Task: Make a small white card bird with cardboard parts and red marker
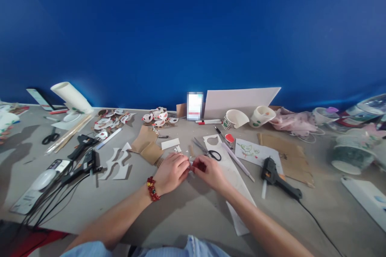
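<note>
My left hand (174, 172), with a red beaded bracelet (152, 188) on the wrist, is closed over the middle of the table. Close beside it, my right hand (209, 172) is closed in a pinch. A small whitish bit shows between the two sets of fingertips, too little of it to name. Just past my right hand lie black-handled scissors (208, 149). White paper scraps (178, 148) and a white rectangle of card (170, 143) are in front of my left hand. Beneath my right forearm stretches a white sheet (238, 213) with cut-outs.
Glue guns (276, 178) with trailing cords lie right and left. Paper birds (159, 116) are piled at the back. A phone (195, 106) stands against the blue wall. Cut paper cups (235, 119), a bird drawing (250, 151), brown card (147, 144) and markers (210, 122) are spread around.
</note>
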Demonstrator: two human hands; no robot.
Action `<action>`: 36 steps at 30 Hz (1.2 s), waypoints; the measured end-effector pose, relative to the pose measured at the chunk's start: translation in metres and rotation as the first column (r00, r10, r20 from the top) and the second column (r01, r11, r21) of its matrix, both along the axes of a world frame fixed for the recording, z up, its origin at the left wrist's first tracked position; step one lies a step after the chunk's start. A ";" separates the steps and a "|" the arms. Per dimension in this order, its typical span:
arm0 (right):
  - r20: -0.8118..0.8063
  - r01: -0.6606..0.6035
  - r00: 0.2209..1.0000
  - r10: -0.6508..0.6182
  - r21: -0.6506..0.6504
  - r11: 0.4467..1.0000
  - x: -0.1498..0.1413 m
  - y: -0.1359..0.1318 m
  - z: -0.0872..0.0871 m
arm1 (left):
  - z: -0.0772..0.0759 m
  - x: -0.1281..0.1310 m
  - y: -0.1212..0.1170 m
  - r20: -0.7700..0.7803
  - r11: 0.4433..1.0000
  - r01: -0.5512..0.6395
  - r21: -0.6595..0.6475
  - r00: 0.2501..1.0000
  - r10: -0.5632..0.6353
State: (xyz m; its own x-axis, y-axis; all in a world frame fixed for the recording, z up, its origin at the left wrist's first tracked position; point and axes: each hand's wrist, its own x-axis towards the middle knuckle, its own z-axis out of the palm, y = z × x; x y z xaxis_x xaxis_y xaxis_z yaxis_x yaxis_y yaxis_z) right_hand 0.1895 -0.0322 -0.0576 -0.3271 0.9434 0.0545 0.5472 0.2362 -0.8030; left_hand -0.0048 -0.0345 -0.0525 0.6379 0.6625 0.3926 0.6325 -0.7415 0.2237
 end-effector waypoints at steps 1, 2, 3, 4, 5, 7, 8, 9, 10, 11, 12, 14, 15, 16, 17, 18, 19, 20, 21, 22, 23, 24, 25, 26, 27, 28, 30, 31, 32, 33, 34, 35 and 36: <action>-0.004 -0.001 1.000 0.001 -0.004 1.000 0.000 0.000 -0.001 | -0.001 0.000 0.000 0.002 1.000 -0.001 0.004 1.000 0.001; -0.008 0.001 1.000 -0.001 -0.006 1.000 0.001 0.000 -0.002 | -0.001 0.000 0.000 0.004 1.000 -0.001 0.007 1.000 0.001; -0.010 0.002 1.000 -0.002 -0.009 1.000 0.001 0.001 -0.003 | -0.001 0.000 0.000 0.006 1.000 -0.002 0.008 1.000 0.002; -0.012 0.002 1.000 -0.002 -0.011 1.000 0.001 0.001 -0.003 | -0.001 0.000 0.000 0.007 1.000 -0.002 0.005 1.000 0.002; -0.015 0.003 1.000 -0.003 -0.013 1.000 0.001 0.001 -0.004 | -0.001 0.000 0.000 0.008 1.000 -0.003 0.000 1.000 0.003; -0.023 0.003 1.000 -0.003 -0.016 1.000 0.001 0.000 -0.006 | -0.001 0.001 -0.001 0.009 1.000 -0.007 -0.012 1.000 0.007; -0.027 0.001 1.000 -0.002 -0.017 1.000 0.000 0.000 -0.006 | -0.001 0.001 -0.001 0.012 1.000 -0.009 -0.015 1.000 0.009; -0.030 -0.001 1.000 0.001 -0.016 1.000 0.001 0.000 -0.007 | -0.001 0.001 -0.001 0.013 1.000 -0.010 -0.019 1.000 0.011; -0.032 -0.003 0.999 0.003 -0.014 1.000 0.001 0.001 -0.007 | -0.001 0.001 -0.001 0.015 1.000 -0.012 -0.023 1.000 0.012; -0.030 -0.005 1.000 0.005 -0.011 1.000 0.001 0.001 -0.008 | -0.001 0.002 -0.002 0.019 0.999 -0.016 -0.027 1.000 0.016; -0.026 -0.005 1.000 0.005 -0.005 1.000 0.002 0.001 -0.008 | -0.002 0.002 -0.002 0.024 0.999 -0.021 -0.037 0.999 0.022; -0.008 0.011 1.000 -0.011 0.025 1.000 0.004 0.001 -0.007 | -0.004 0.003 -0.001 0.039 0.997 -0.035 -0.068 0.999 0.038; 0.008 0.031 0.999 -0.031 0.052 0.998 0.005 0.002 -0.006 | -0.005 0.004 -0.001 0.051 0.995 -0.044 -0.088 0.998 0.049; 0.029 0.054 0.998 -0.057 0.086 0.995 0.007 0.002 -0.005 | -0.006 0.004 0.000 0.063 0.993 -0.051 -0.110 0.996 0.058; 0.054 0.074 0.995 -0.082 0.124 0.990 0.009 0.003 -0.003 | -0.007 0.005 0.001 0.073 0.990 -0.055 -0.133 0.995 0.065; 0.081 0.086 0.992 -0.100 0.162 0.983 0.011 0.003 -0.002 | -0.009 0.006 0.002 0.078 0.987 -0.058 -0.153 0.994 0.070; 0.106 0.085 0.989 -0.107 0.197 0.977 0.013 0.004 -0.001 | -0.010 0.007 0.003 0.078 0.984 -0.061 -0.168 0.994 0.075; 0.128 0.066 0.987 -0.097 0.226 0.972 0.015 0.004 -0.001 | -0.011 0.008 0.003 0.073 0.982 -0.064 -0.178 0.994 0.078; 0.149 0.036 0.986 -0.074 0.247 0.968 0.017 0.004 -0.001 | -0.012 0.009 0.004 0.065 0.981 -0.068 -0.182 0.995 0.081; 0.166 -0.002 0.985 -0.043 0.260 0.966 0.018 0.004 -0.001 | -0.013 0.011 0.005 0.054 0.980 -0.072 -0.183 0.995 0.083; 0.180 -0.039 0.984 -0.010 0.268 0.963 0.019 0.004 -0.002 | -0.014 0.012 0.005 0.042 0.980 -0.079 -0.181 0.995 0.088; 0.194 -0.073 0.981 0.020 0.269 0.960 0.019 0.004 -0.004 | -0.015 0.012 0.006 0.030 0.980 -0.085 -0.179 0.995 0.092; 0.207 -0.101 0.977 0.046 0.264 0.959 0.019 0.004 -0.005 | -0.016 0.013 0.006 0.019 0.980 -0.091 -0.177 0.995 0.096; 0.223 -0.121 0.973 0.064 0.254 0.960 0.018 0.004 -0.007 | -0.016 0.014 0.006 0.007 0.979 -0.096 -0.177 0.995 0.099; 0.241 -0.134 0.968 0.074 0.243 0.961 0.017 0.004 -0.008 | -0.017 0.014 0.006 -0.002 0.979 -0.100 -0.177 0.995 0.101; 0.261 -0.142 0.962 0.079 0.232 0.962 0.016 0.004 -0.009 | -0.018 0.014 0.006 -0.011 0.979 -0.101 -0.178 0.995 0.100; 0.297 -0.147 0.952 0.078 0.216 0.965 0.014 0.004 -0.010 | -0.019 0.015 0.006 -0.021 0.979 -0.101 -0.180 0.995 0.099; 0.310 -0.146 0.948 0.075 0.213 0.966 0.014 0.003 -0.011 | -0.019 0.015 0.006 -0.022 0.978 -0.100 -0.181 0.995 0.097; 0.315 -0.145 0.946 0.072 0.213 0.966 0.013 0.003 -0.010 | -0.018 0.015 0.006 -0.021 0.978 -0.099 -0.182 0.995 0.097; 0.317 -0.144 0.946 0.070 0.214 0.966 0.013 0.003 -0.010 | -0.018 0.015 0.007 -0.018 0.978 -0.098 -0.182 0.995 0.096; 0.315 -0.144 0.946 0.070 0.217 0.966 0.013 0.002 -0.010 | -0.017 0.015 0.007 -0.017 0.978 -0.096 -0.186 0.995 0.095; 0.313 -0.143 0.947 0.069 0.221 0.965 0.013 0.002 -0.009 | -0.016 0.015 0.007 -0.016 0.978 -0.094 -0.189 0.996 0.093; 0.311 -0.143 0.948 0.068 0.224 0.964 0.014 0.001 -0.009 | -0.015 0.015 0.008 -0.018 0.977 -0.091 -0.193 0.996 0.089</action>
State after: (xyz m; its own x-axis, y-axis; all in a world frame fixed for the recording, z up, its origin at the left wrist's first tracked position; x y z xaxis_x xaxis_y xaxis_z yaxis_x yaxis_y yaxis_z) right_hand 0.2030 -0.0308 -0.0670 -0.4605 0.8731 0.1600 0.7132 0.4713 -0.5188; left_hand 0.0101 -0.0266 -0.0677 0.5752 0.7801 0.2461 0.6974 -0.6249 0.3509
